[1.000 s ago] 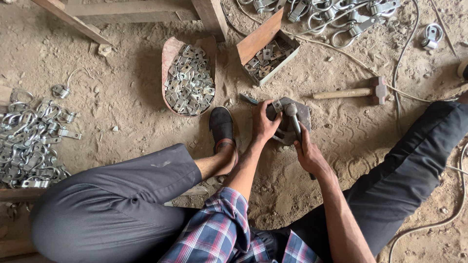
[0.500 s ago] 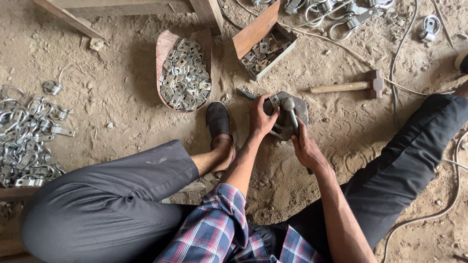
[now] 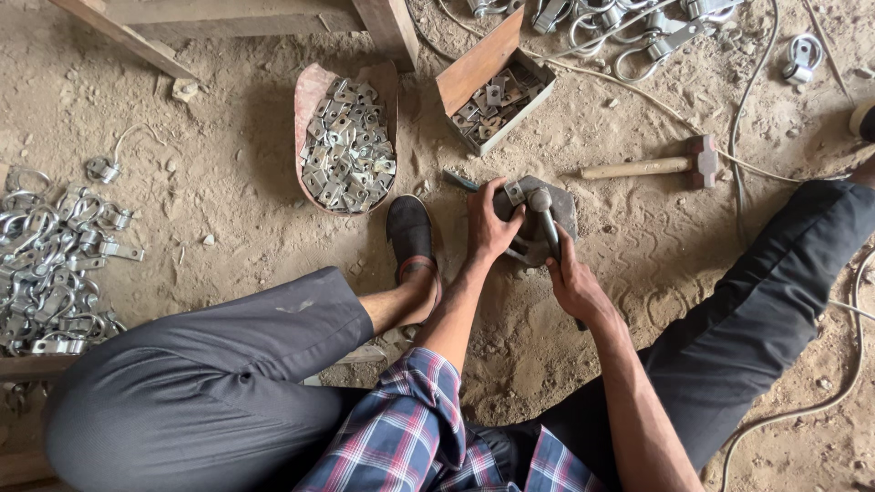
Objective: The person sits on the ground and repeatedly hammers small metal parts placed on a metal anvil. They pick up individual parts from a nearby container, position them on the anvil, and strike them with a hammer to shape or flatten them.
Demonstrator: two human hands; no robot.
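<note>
I sit on a sandy floor with my legs spread. My left hand (image 3: 490,225) rests on a flat grey metal block (image 3: 563,208) on the ground and pinches a small metal piece (image 3: 516,192) against it. My right hand (image 3: 572,282) grips the handle of a small hammer (image 3: 542,208), whose head lies on the block right beside the small piece. A thin bluish tool (image 3: 460,179) lies just left of the block.
A scoop-shaped tray (image 3: 307,100) of small metal plates sits ahead left, a wooden box (image 3: 472,71) of similar parts ahead. A wooden-handled hammer (image 3: 652,166) lies to the right. Metal clamps (image 3: 50,264) are heaped at left, more (image 3: 629,32) at top. Cables (image 3: 747,118) cross the floor.
The hammer head has come down onto the block beside the small piece. Both hands stay at the block; the view shifted slightly.
</note>
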